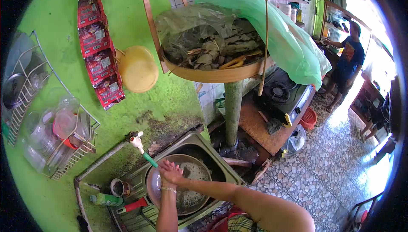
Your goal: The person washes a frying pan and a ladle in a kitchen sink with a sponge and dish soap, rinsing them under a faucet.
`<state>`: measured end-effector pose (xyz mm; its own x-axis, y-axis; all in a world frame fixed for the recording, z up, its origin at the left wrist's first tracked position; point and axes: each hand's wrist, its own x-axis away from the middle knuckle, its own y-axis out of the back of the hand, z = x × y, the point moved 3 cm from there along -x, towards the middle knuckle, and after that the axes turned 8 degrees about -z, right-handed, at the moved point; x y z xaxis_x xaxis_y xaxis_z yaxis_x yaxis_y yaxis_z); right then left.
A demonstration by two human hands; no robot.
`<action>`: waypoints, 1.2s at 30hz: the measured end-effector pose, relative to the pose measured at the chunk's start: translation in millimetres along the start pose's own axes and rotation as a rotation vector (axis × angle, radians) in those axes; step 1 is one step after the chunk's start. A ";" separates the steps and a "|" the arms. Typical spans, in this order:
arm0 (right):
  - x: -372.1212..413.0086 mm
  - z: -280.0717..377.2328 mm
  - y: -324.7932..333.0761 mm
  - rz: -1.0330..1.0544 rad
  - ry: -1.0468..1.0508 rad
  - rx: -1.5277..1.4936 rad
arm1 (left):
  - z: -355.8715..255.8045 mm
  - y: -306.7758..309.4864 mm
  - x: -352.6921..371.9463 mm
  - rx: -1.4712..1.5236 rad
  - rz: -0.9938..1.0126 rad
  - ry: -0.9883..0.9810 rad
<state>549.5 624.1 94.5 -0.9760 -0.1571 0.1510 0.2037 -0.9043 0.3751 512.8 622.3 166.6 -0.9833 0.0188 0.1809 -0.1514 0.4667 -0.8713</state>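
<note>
Now the left hand (166,181) and right hand (174,169) press together just under the tap (142,148). I cannot tell if they hold anything. The round pan (196,189) lies right below both hands, in the sink (200,137).

Pan (193,191) in the sink (203,142), tap (139,143) just behind the pan, cup (119,187) and bottle (104,199) left of it, dish rack (29,92) on the wall further left, tray of leaves (212,74) above the sink, stove (282,94) on the counter (257,128) to the right.
</note>
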 end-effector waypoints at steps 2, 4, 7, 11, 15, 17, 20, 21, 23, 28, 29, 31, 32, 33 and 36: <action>36.1 51.2 62.2 0.106 -0.092 0.429 | 19.3 -18.6 0.7 0.009 0.096 0.085; 30.9 24.9 47.2 0.058 0.245 0.547 | 26.0 -32.8 9.2 0.004 -0.229 0.010; 57.9 39.7 56.6 0.032 0.518 0.434 | -2.6 -24.4 21.2 -0.131 -0.280 -0.126; 72.8 63.1 63.5 -0.002 0.322 0.926 | 7.0 -23.8 18.5 -0.080 -0.247 -0.077; 57.0 48.6 55.4 0.069 0.422 0.562 | 16.0 -50.3 28.8 0.018 -0.334 0.011; 75.5 55.6 57.2 0.119 0.406 0.144 | -1.2 -39.4 38.8 -0.189 -0.322 -0.172; 42.6 35.9 29.3 0.185 0.209 0.042 | -4.3 -8.7 12.1 -0.064 0.054 -0.070; 17.7 22.2 17.8 0.235 0.109 0.031 | -3.1 -3.7 11.0 0.147 0.414 0.147; -13.3 12.1 8.6 0.387 -0.064 -0.150 | 5.6 -41.9 24.5 0.172 0.472 0.145; -36.1 11.4 -11.3 0.739 -0.452 -0.559 | -5.5 -20.4 47.6 -0.049 -0.465 0.022; -33.5 12.3 -17.6 0.824 -0.510 -0.609 | -11.9 6.0 51.1 -0.107 -0.473 0.119; -24.9 7.8 -26.0 1.001 -0.599 -0.689 | -31.7 -12.3 80.8 -0.196 -0.418 0.152; -20.7 7.2 -29.6 1.112 -0.633 -0.754 | -44.1 -19.5 100.3 -0.299 -0.520 0.100; -21.6 7.9 -32.5 1.237 -0.649 -0.836 | -58.2 -20.8 113.5 -0.405 -0.614 0.049; -25.1 14.6 -31.9 1.865 -0.615 -1.238 | -81.6 39.7 145.0 -0.633 -0.695 -0.122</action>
<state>568.6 662.7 92.1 0.3262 -0.9231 -0.2036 0.1683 0.2686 -0.9484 372.4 715.7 195.4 -0.7028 -0.5195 0.4860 -0.6593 0.7323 -0.1706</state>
